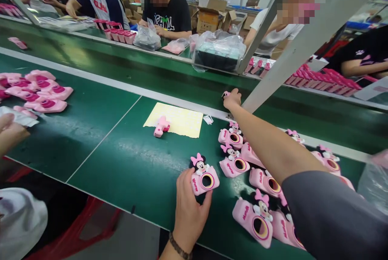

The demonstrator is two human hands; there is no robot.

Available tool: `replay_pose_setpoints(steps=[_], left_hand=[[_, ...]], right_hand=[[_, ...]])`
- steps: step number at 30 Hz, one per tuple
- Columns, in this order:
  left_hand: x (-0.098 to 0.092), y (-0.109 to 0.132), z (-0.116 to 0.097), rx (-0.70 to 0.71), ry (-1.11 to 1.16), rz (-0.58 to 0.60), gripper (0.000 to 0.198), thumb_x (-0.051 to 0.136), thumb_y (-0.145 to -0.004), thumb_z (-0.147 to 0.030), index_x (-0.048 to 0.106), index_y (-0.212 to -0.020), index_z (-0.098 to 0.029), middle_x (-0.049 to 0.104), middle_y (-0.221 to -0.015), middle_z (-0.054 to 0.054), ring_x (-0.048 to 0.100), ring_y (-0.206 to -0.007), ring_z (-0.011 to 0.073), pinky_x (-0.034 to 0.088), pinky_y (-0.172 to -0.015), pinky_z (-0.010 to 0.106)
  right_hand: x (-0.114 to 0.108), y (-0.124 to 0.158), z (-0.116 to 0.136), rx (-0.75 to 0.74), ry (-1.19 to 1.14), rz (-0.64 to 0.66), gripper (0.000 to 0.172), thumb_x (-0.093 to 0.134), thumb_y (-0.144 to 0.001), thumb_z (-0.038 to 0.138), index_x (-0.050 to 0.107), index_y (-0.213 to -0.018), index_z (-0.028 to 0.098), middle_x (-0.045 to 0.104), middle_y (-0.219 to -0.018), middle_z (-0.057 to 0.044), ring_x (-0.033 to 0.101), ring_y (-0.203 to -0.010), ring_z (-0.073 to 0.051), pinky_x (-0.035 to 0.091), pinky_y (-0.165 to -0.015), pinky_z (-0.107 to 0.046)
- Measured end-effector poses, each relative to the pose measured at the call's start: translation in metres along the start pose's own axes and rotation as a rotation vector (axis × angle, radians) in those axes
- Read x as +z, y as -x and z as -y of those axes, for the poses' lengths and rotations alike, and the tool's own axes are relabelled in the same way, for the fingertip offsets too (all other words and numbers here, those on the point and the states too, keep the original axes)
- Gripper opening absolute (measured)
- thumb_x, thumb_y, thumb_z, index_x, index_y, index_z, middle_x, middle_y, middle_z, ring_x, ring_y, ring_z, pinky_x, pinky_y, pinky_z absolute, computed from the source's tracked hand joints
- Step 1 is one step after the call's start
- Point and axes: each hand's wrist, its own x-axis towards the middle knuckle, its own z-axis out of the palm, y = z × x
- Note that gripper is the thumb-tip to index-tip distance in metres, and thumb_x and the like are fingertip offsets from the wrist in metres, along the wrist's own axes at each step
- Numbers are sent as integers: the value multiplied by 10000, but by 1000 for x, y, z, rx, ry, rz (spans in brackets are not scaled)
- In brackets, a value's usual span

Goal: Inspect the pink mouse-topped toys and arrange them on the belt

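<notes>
My left hand (191, 201), a beaded bracelet on its wrist, is closed round a pink toy camera case (206, 180) with a cartoon mouse figure on top and a round hole in its front. Far across the bench, my right hand (235, 99) reaches over the white rail, its fingers closed on a small pink and black piece (225, 95) that is mostly hidden. Under and beside my right arm lie several similar camera cases (235, 165). A small pink part (162, 126) rests on a yellow sheet (184, 120) left of centre.
White strips (208, 119) lie beside the sheet. Pink shells (45, 90) are heaped at the far left near a co-worker's hand (12, 128). A slanted white post (291, 53) rises beside my right arm. Across the green belt (169, 66), other people work among bagged parts (218, 51).
</notes>
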Motion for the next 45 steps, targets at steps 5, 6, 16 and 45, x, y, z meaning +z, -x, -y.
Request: replay_pose_setpoints(steps=[5, 6, 16, 45], left_hand=[[1, 0, 2, 22, -18, -7, 579, 628, -913, -232, 359, -1423, -183, 519, -1302, 180, 512, -1247, 304, 484, -1008, 481], [1, 0, 3, 17, -13, -7, 577, 628, -914, -237, 363, -1424, -188, 519, -1302, 180, 515, -1241, 306, 484, -1006, 486], [8, 2, 5, -41, 35, -46, 536, 611, -922, -301, 396, -1405, -214, 523, -1319, 159, 495, -1251, 318, 456, -1017, 500], [-36, -41, -59, -691, 1220, 175, 472, 485, -889, -553, 639, -1156, -195, 668, -1173, 99, 652, -1049, 287, 547, -894, 470]], right_hand=[[4, 2, -2, 46, -8, 8, 514, 612, -973, 312, 435, -1448, 227, 431, -1471, -131, 563, -1193, -284, 537, -949, -481], [4, 3, -2, 44, -6, 21, 519, 621, -968, 307, 437, -1447, 229, 428, -1474, -130, 559, -1197, -287, 535, -951, -485], [-3, 10, -2, -93, -52, 52, 422, 624, -965, 301, 523, -1362, 200, 476, -1435, -120, 556, -1202, -281, 514, -975, -494], [-146, 312, -159, -412, -1406, 735, 757, 840, -755, 210, 514, -1412, 399, 487, -1475, -24, 614, -1151, -240, 581, -924, -388]])
